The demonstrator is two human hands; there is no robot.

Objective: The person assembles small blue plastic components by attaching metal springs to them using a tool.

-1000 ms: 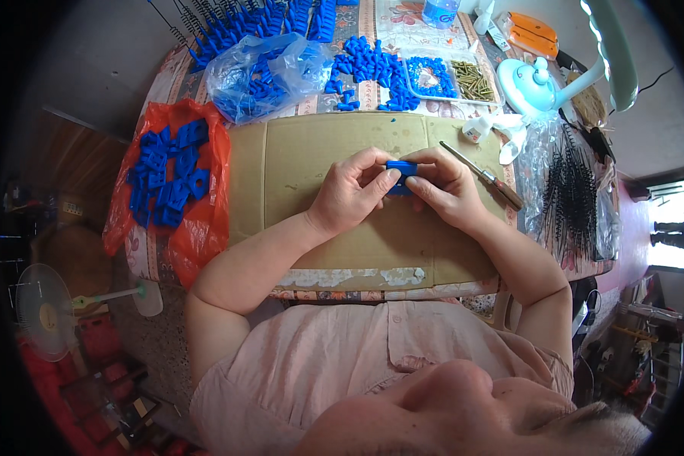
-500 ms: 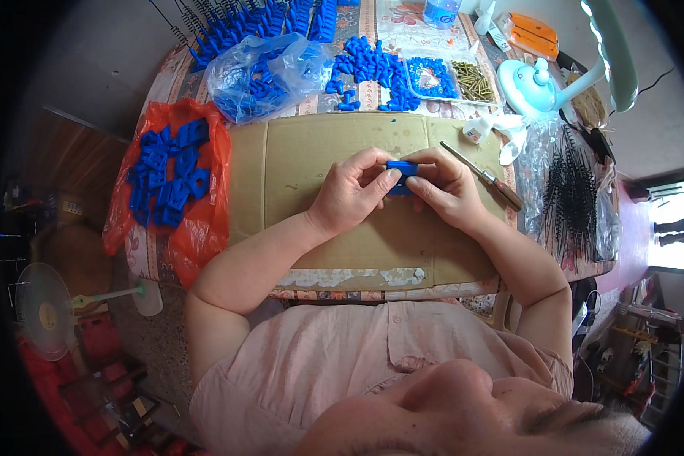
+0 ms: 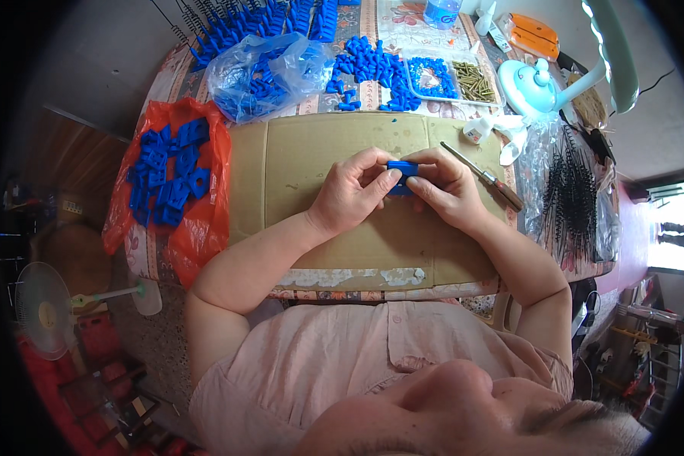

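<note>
Over the cardboard sheet [image 3: 319, 251], a small blue plastic part [image 3: 402, 167] is held between both hands. My left hand [image 3: 353, 190] pinches its left side, thumb on the near face. My right hand [image 3: 447, 190] grips its right side in the same way, the thumb pressed near its middle. The fingers cover much of the part, so its full shape is hidden. Just right of my right hand lies a screwdriver [image 3: 488, 179] with a brown-red handle, slanting across the sheet's edge.
On the left, a red plastic bag [image 3: 197, 239] holds blue parts [image 3: 167, 171]. Behind the sheet are a clear bag [image 3: 270, 76], loose blue pieces [image 3: 368, 64] and a tray [image 3: 471, 97] with brass-coloured pins. A white bottle [image 3: 476, 131], desk lamp [image 3: 528, 87] and black coiled strips [image 3: 570, 197] stand right.
</note>
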